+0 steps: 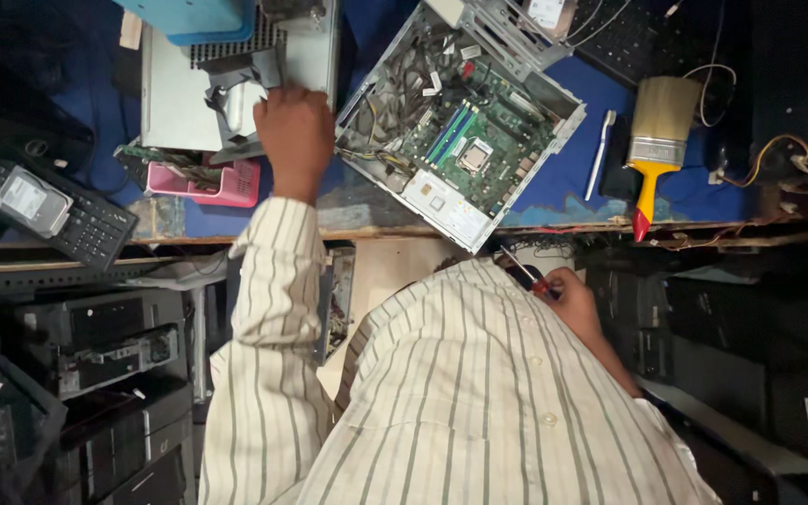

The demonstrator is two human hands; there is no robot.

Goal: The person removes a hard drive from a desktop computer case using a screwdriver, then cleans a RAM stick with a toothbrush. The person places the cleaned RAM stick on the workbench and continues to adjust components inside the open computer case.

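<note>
We stretch our left hand (294, 140) out, fingers closed on a grey part (236, 98) above the pink tray (206, 180); our right hand (572, 299), held close, clamps a screwdriver (526, 273).

Cluttered blue workbench (572, 168), dim surroundings

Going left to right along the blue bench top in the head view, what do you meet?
Black keyboard → pink tray → left hand → open computer case → white toothbrush → yellow-handled paintbrush.
</note>
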